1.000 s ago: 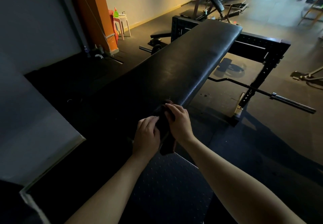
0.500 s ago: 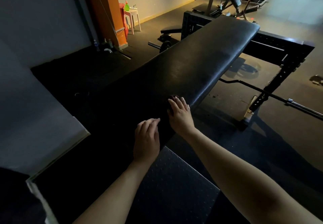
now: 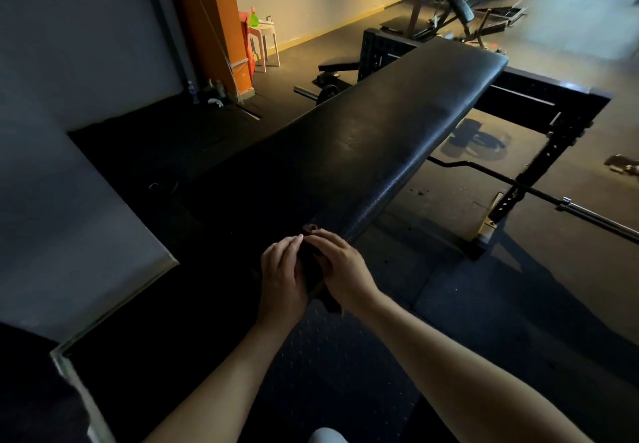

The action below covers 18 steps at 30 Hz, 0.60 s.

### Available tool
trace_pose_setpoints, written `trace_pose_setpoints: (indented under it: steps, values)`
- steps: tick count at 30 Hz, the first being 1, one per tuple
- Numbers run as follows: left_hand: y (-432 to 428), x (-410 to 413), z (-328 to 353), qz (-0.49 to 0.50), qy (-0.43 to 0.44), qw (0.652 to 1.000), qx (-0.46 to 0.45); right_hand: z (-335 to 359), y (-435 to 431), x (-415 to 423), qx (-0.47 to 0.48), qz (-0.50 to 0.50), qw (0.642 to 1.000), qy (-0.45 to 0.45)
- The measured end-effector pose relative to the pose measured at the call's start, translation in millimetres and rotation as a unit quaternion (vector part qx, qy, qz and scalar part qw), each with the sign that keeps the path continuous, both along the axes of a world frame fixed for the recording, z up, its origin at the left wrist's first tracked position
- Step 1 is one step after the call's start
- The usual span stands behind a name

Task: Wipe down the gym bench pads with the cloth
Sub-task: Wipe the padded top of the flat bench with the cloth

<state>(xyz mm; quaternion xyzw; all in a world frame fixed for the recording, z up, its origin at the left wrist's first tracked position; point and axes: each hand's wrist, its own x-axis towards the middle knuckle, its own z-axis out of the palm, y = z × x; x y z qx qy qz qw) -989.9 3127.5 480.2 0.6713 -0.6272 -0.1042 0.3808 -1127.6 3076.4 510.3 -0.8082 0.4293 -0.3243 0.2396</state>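
between left grip (image 3: 281,276) and right grip (image 3: 342,266), near end of bench pad (image 3: 380,138): dark cloth (image 3: 313,264), both pressing it, fingers flat.

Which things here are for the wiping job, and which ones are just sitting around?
For the job:
- dark cloth, under both hands
- left hand
- right hand
- black bench pad

Just sitting around:
- barbell beside the bench
- pale stool by the wall
- green bottle on that stool
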Motion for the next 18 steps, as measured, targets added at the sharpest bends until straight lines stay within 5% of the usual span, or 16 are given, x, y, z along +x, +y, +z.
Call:
trace_pose_setpoints:
  steps: [5, 18]
  values:
    - [11.7, 6.0, -8.3, 0.037, 0.003, 0.999, 0.034, 8.1, -39.5, 6.7, 0.08, -0.118, 0.987, 0.068]
    - [34.7, 28.8, 1.9, 0.009, 0.029, 0.998, 0.049, 1.7, 13.7, 33.4, -0.012, -0.047, 0.998, -0.027]
